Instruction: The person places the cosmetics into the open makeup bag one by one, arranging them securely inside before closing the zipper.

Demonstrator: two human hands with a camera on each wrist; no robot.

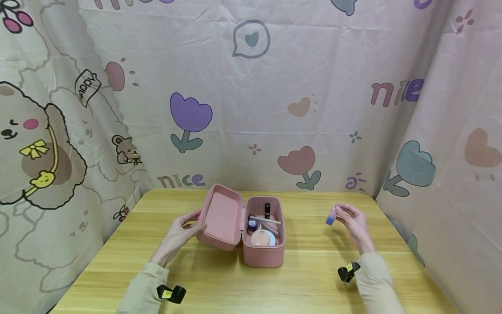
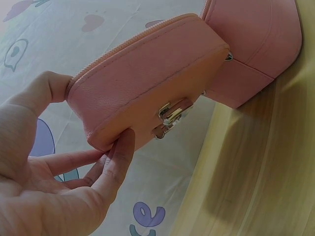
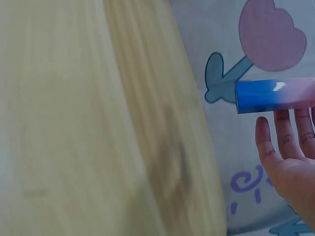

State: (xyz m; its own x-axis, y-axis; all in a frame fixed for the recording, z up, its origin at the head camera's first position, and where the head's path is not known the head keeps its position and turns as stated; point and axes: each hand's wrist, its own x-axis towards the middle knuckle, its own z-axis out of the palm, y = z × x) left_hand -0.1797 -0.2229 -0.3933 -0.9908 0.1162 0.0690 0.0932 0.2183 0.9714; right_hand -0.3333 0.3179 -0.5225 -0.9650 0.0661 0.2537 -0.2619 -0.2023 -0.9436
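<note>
A pink cosmetic case [image 1: 263, 257] stands on the table with its lid [image 1: 222, 216] swung out to the left. My left hand [image 1: 178, 233] grips the lid's outer edge, thumb on the rim and fingers on the outside; in the left wrist view the lid's outside [image 2: 147, 69] has a metal handle fitting [image 2: 172, 115]. Out to the right of the case, my right hand [image 1: 356, 224] holds a small blue-and-pink tube [image 3: 266, 96] above the table. Its pink end is partly hidden by the fingers and cut off in the right wrist view.
Inside the case lie a black tube [image 1: 267, 210], a dark round jar [image 1: 252, 225], pale slim sticks [image 1: 270, 220] and a round beige compact [image 1: 259, 238]. The wooden table [image 1: 306, 279] ends at a printed cloth [image 1: 251, 109] behind and at both sides.
</note>
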